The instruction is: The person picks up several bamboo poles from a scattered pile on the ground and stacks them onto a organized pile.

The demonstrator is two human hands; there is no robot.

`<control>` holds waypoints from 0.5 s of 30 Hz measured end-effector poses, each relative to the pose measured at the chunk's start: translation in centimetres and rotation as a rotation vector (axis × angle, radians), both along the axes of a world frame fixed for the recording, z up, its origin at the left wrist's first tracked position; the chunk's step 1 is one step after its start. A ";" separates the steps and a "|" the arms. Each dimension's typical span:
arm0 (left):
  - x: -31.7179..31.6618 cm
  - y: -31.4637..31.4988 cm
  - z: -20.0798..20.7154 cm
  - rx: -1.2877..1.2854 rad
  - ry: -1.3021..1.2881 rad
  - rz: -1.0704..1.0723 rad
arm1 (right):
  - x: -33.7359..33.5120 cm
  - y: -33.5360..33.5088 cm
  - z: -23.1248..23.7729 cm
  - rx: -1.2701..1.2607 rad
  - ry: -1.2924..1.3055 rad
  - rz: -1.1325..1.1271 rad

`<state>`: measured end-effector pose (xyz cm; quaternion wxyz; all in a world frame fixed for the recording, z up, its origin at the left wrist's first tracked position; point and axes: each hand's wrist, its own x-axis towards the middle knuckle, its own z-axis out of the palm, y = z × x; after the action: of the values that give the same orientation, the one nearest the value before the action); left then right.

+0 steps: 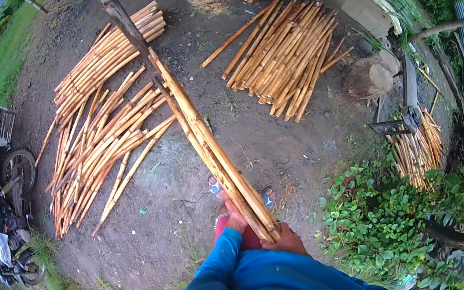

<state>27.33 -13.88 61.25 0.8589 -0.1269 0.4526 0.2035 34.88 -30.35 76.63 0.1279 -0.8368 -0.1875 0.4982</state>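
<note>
Long tan bamboo poles (210,136), two or three side by side, reach from my waist out toward a dark wooden post (118,16). Whether their far tips touch the post I cannot tell. My left hand (234,214) is closed against the left side of the poles, its fingers partly hidden beneath them. Around their near end my right hand (287,241) is wrapped, close to my body. Both sleeves are blue, and my sandalled feet show on either side of the poles.
Bamboo poles lie in a loose pile (102,149) at left, with a neater stack (110,51) beyond. Another pile (287,51) lies to the right, near a tree stump (372,77). A motorcycle (3,204) stands far left. Leafy bushes (374,213) grow close on my right.
</note>
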 end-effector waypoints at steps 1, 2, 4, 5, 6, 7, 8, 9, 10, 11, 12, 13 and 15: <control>0.8 -0.3 0.0 0.021 0.005 -0.011 | 0.6 -0.7 0.0 0.035 -0.002 -0.021; 1.7 -0.8 -0.1 0.032 0.005 -0.034 | 1.2 -1.4 0.1 0.047 0.000 -0.050; 3.6 -1.4 0.5 0.024 -0.003 -0.065 | 2.6 -2.0 0.3 -0.010 0.035 -0.108; 4.7 -1.6 0.9 0.016 -0.007 -0.078 | 3.2 -2.3 0.4 -0.002 0.038 -0.141; 5.6 -1.7 1.3 0.009 -0.008 -0.091 | 3.7 -2.5 0.6 0.026 0.029 -0.178; 6.5 -1.9 1.8 0.024 -0.013 -0.124 | 4.1 -2.8 0.8 0.056 0.011 -0.216; 7.7 -1.8 2.1 0.032 -0.016 -0.149 | 4.6 -3.1 0.7 0.061 0.009 -0.243; 8.7 -1.9 2.4 0.033 -0.010 -0.173 | 5.0 -3.3 0.3 0.062 0.000 -0.269; 10.1 -1.6 2.4 0.041 -0.016 -0.212 | 5.6 -3.5 -0.1 0.061 -0.009 -0.293; 11.5 -1.2 2.4 0.048 -0.023 -0.248 | 6.2 -3.5 -0.6 0.056 -0.005 -0.307; 12.6 -0.8 2.0 0.057 -0.018 -0.288 | 7.0 -3.1 -0.9 0.076 -0.018 -0.326; 13.5 -0.6 1.7 0.047 0.016 -0.308 | 7.8 -2.6 -1.0 0.095 -0.033 -0.343; 15.7 0.7 0.9 0.061 0.020 -0.375 | 9.5 -0.9 -0.3 0.085 -0.013 -0.398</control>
<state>42.99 -13.22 62.17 0.8807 -0.0120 0.4704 0.0547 44.39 -31.21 76.30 0.2577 -0.8544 -0.0402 0.4493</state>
